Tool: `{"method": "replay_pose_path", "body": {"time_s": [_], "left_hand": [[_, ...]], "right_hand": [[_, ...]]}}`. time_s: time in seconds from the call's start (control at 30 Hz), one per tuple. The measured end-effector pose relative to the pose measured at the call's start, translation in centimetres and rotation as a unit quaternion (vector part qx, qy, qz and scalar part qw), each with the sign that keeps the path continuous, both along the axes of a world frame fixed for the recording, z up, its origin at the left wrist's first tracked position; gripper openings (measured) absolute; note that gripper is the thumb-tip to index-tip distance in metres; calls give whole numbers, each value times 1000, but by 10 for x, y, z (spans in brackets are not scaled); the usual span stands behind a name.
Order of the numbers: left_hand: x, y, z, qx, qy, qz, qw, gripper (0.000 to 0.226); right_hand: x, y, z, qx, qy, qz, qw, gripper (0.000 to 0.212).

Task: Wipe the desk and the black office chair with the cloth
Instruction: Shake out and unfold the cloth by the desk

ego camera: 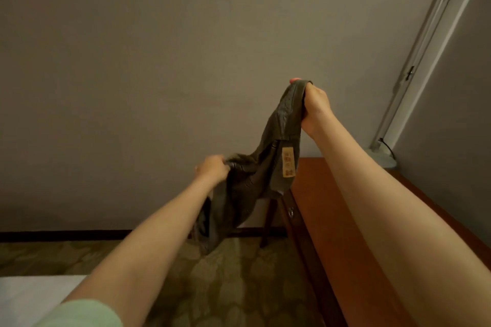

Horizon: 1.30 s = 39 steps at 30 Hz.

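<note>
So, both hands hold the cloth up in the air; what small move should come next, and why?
Probably lower the cloth onto the desk. Left hand and right hand grip it stretched out in the air; the desk top lies just below the right arm.

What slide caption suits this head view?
Left hand and right hand hold the dark cloth aloft beside the desk.

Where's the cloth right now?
In the head view, the cloth hangs mid-air at centre, gripped by the left hand and the raised right hand, by the desk's left edge.
</note>
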<state>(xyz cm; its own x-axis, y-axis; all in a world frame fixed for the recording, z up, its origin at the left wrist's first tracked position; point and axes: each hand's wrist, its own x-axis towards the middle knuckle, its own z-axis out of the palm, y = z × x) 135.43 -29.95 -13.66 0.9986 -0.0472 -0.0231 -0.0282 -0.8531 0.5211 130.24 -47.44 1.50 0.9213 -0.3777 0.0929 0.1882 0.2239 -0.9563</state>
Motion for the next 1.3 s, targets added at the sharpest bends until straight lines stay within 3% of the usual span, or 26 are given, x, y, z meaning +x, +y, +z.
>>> {"method": "replay_pose_path", "body": {"time_s": [0.17, 0.3, 0.33, 0.4, 0.47, 0.5, 0.57, 0.67, 0.73, 0.8, 0.87, 1.0, 1.07, 1.13, 1.2, 1.3], "left_hand": [[52, -22, 46, -33, -122, 45, 991, 12], [85, -38, 67, -166, -129, 66, 976, 9], [94, -44, 75, -234, -114, 54, 964, 7], [111, -52, 91, -320, -116, 27, 940, 11], [130, -56, 104, -315, -144, -11, 938, 20], [142, -56, 110, -323, -140, -31, 936, 24], [158, -60, 121, -414, -94, -75, 902, 31], [178, -68, 139, -562, -24, -115, 819, 24], [194, -74, 147, -634, 20, -130, 762, 19], [207, -80, 149, -671, 67, -148, 723, 19], [222, -88, 146, -680, 125, -160, 705, 22], [239, -98, 140, -676, 176, -153, 699, 29], [248, -97, 135, -686, 196, -155, 684, 34], [257, -94, 128, -691, 209, -168, 671, 38], [264, -91, 127, -700, 216, -185, 655, 36], [270, -94, 130, -716, 202, -200, 637, 30]], "right_hand": [[23, -27, -19, 5, 24, 27, 999, 27], [38, -41, -40, -58, 78, 208, 973, 25], [41, -47, -49, -106, 92, 281, 950, 25], [52, -57, -66, -213, 115, 437, 866, 24], [69, -63, -85, -291, 150, 550, 769, 33], [81, -66, -94, -303, 172, 559, 752, 39], [98, -73, -112, -267, 213, 497, 798, 49], [122, -83, -136, -106, 222, 297, 923, 43], [144, -80, -146, -28, 224, 157, 961, 39], [160, -65, -149, -89, 265, 116, 953, 32], [178, -43, -148, -105, 304, 139, 937, 22], [200, -19, -152, -150, 414, 247, 863, 62], [209, -21, -165, -41, 385, 264, 883, 74], [214, -26, -176, 126, 313, 208, 918, 76], [217, -30, -183, 239, 241, 130, 932, 66], [219, -32, -182, 330, 166, -12, 929, 38]]}}
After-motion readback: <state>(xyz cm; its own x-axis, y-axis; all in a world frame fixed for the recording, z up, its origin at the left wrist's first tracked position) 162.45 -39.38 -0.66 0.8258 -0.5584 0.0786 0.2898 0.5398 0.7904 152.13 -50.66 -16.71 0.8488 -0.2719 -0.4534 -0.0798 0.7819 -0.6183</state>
